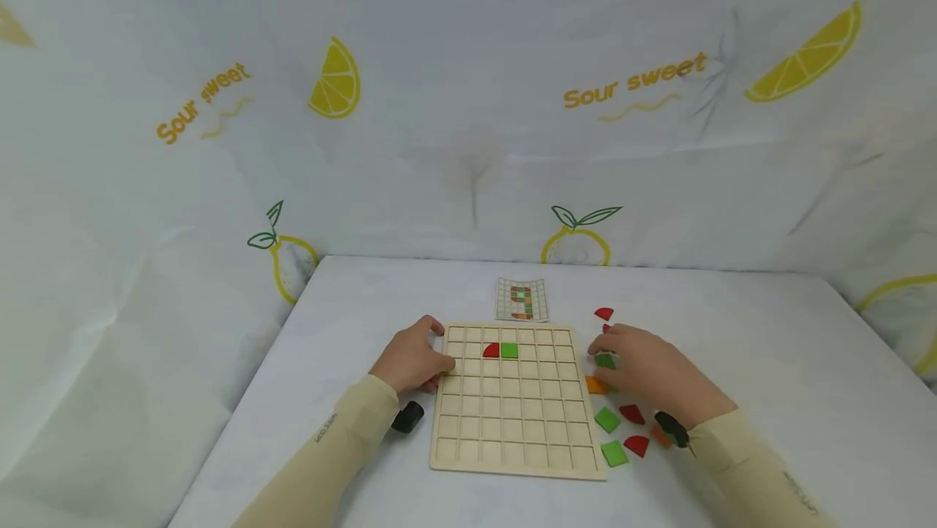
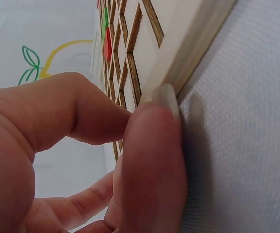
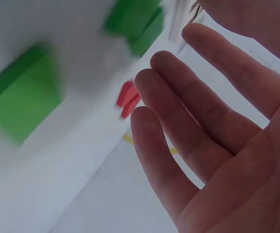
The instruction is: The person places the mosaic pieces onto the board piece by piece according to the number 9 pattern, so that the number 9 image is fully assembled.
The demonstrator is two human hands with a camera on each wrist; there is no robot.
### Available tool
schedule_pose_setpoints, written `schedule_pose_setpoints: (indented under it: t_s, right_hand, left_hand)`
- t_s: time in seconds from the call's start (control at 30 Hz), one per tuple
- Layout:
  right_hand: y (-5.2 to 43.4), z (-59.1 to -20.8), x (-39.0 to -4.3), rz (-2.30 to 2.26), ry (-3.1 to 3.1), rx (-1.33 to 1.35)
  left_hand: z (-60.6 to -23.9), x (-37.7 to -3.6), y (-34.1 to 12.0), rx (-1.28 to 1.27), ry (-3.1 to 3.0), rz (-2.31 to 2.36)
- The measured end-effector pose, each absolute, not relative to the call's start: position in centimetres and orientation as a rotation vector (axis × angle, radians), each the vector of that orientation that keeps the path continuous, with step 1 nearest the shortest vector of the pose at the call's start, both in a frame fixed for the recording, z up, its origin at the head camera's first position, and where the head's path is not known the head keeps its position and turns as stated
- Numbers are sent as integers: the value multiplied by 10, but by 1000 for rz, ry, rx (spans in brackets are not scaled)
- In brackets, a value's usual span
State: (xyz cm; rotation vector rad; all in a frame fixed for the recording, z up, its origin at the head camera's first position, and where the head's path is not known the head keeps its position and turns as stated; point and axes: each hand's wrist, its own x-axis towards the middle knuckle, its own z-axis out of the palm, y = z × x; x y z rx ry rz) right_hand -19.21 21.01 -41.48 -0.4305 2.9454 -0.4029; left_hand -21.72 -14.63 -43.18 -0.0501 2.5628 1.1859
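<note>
A wooden grid board lies flat on the white table. One red quarter-round piece and a green square sit side by side in its second row. My left hand grips the board's left edge; in the left wrist view the thumb presses the board's side while a bent finger lies on top. My right hand hovers just right of the board with its fingers straight and holding nothing. A green square lies beneath its fingertips.
Loose pieces lie right of the board: an orange one, green squares, and red quarter-rounds. A pattern card lies behind the board. A lemon-print cloth walls the table.
</note>
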Motion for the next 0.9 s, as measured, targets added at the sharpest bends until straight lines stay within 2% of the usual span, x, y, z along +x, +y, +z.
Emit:
schedule_pose_setpoints:
  t_s: [0.17,0.33,0.9]
  right_hand:
    - [232,-414,-175,-399,2968,-321]
    - [242,-415,-164,-400,2969,-322]
    - [272,-427,-157,-341,2980,-220]
  left_hand:
    - [-431,-217,-148,-23,2579,1182]
    - [-430,-217,-152,-41,2585,1174]
    - [-433,-216,-147,-33,2564,1185]
